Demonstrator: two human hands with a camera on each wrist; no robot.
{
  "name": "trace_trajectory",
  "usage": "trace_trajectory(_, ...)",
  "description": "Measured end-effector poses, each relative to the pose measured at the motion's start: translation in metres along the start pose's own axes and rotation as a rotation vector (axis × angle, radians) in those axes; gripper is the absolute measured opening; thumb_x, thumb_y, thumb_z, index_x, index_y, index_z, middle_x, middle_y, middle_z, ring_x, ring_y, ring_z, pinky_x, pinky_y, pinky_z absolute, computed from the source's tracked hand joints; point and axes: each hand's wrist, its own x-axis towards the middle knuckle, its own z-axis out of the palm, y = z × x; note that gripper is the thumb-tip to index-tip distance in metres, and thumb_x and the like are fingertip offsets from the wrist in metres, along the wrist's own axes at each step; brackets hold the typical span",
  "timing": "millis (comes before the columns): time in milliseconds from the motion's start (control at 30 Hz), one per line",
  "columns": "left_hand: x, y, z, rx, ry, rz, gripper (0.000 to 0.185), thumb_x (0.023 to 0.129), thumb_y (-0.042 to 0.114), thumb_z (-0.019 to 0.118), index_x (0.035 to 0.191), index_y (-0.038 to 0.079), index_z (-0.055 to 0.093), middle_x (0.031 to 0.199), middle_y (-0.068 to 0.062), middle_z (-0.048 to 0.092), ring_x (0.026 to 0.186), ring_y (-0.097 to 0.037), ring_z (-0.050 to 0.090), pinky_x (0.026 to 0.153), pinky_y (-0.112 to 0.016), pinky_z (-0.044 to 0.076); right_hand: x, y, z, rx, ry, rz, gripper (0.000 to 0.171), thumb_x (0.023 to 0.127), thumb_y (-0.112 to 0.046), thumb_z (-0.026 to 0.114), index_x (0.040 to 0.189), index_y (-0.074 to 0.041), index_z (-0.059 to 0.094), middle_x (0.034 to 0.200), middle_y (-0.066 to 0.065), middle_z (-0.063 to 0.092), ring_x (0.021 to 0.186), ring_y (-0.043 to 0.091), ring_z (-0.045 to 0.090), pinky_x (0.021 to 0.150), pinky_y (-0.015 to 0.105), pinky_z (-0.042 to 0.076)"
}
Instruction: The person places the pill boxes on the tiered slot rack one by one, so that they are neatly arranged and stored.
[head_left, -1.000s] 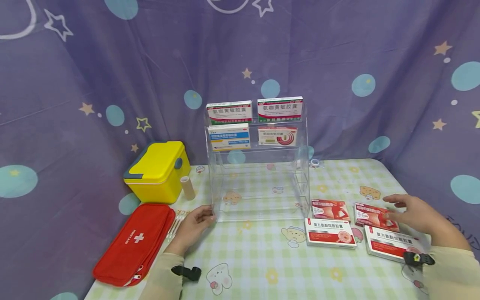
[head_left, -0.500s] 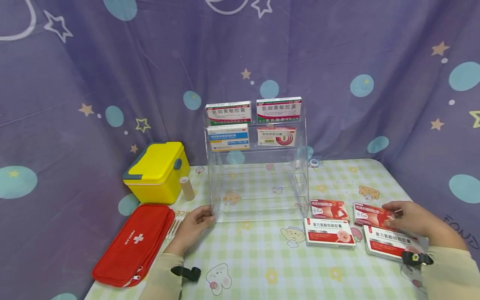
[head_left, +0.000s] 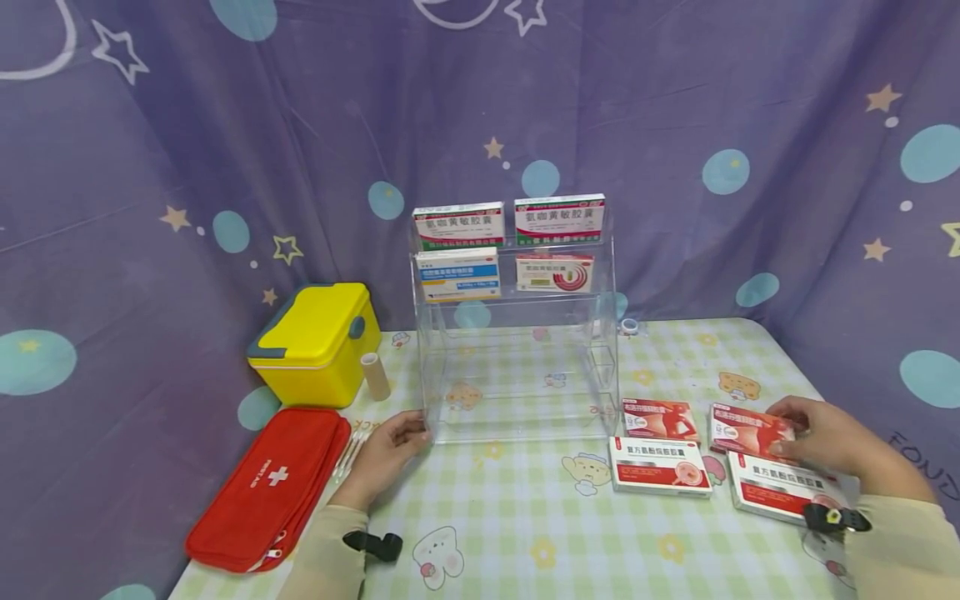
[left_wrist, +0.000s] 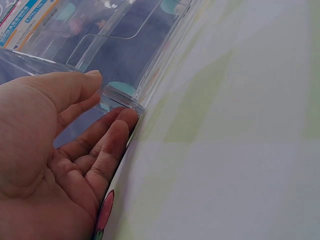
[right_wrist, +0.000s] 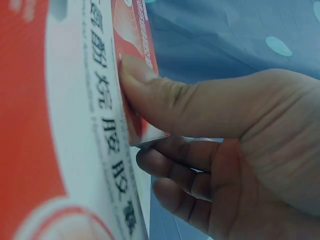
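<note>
My right hand [head_left: 836, 437] pinches the right end of a red medicine box [head_left: 746, 429], thumb on its printed face and fingers behind, as the right wrist view shows. Just in front of that box lies a white-and-red medicine box [head_left: 780, 487], which fills the left of the right wrist view. A matching red box [head_left: 660, 419] and another white-and-red box [head_left: 660, 467] lie to their left. My left hand [head_left: 390, 450] touches the lower left corner of a clear display rack [head_left: 517, 429], fingertips low at its base [left_wrist: 122, 97] and thumb beside the side wall.
Four filled slots show medicine boxes on the rack's upper tiers, such as a blue-and-white box [head_left: 459, 275]. Left stand a yellow case [head_left: 315, 342], a tan roll [head_left: 375, 377], a red first-aid pouch [head_left: 270, 492] and cotton swabs [head_left: 351, 452]. A tape roll [head_left: 628, 326] lies behind.
My right hand has closed its fingers and thumb on the right end of the red medicine box, whose far edge has tipped up slightly. The left hand stays at the rack.
</note>
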Motion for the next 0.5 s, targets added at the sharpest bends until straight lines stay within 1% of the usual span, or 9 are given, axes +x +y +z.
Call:
trace_trajectory(33,0.0001,-0.0003,0.0,0.003,0.001,0.0,0.044,0.098,0.019,0.076,0.139,0.008,0.065,0.12,-0.005,0.073,0.108,-0.02,0.068,0.093,-0.03,0.053,0.0,0.0005,-0.0004,0.004,-0.002,-0.007,0.061,0.077,-0.027,0.093,0.124,0.0,0.065,0.112,0.021,0.066,0.098,0.036,0.059,0.078,0.05,0.051)
trace_trajectory(167,0.0003,-0.0005,-0.0001,0.016,0.006,-0.002,0.044,0.099,0.021,0.076,0.14,0.009,0.065,0.12,-0.005,0.073,0.108,-0.02,0.068,0.094,-0.032,0.053,-0.0011,0.0026,-0.0033,0.011,0.009,-0.027,0.063,0.078,-0.029,0.093,0.125,0.003,0.064,0.112,0.023,0.065,0.092,0.032,0.059,0.072,0.041,0.05)
trace_trajectory(300,0.0007,0.0001,-0.0002,0.014,0.004,-0.01,0.044,0.099,0.022,0.076,0.14,0.011,0.065,0.12,-0.004,0.072,0.108,-0.019,0.067,0.095,-0.032,0.053,-0.003,0.0032,-0.0066,0.014,0.001,-0.008,0.067,0.083,-0.03,0.089,0.131,0.007,0.061,0.112,0.021,0.064,0.088,0.027,0.057,0.068,0.036,0.047)
trace_trajectory(400,0.0002,0.001,-0.0001,0.01,0.003,0.0,0.045,0.098,0.022,0.076,0.14,0.01,0.065,0.12,-0.005,0.072,0.108,-0.02,0.067,0.094,-0.031,0.053,-0.004,0.0023,-0.0082,0.002,0.0,-0.012,0.063,0.088,-0.033,0.084,0.132,0.007,0.062,0.113,0.021,0.065,0.087,0.025,0.058,0.067,0.036,0.047)
trace_trajectory(500,-0.0009,0.0021,0.0,0.005,0.007,0.005,0.046,0.098,0.022,0.077,0.14,0.009,0.065,0.12,-0.006,0.072,0.107,-0.02,0.067,0.093,-0.03,0.053,-0.005,0.001,-0.009,0.004,0.008,-0.022,0.056,0.093,-0.035,0.08,0.13,0.004,0.064,0.111,0.019,0.066,0.085,0.024,0.057,0.067,0.037,0.047)
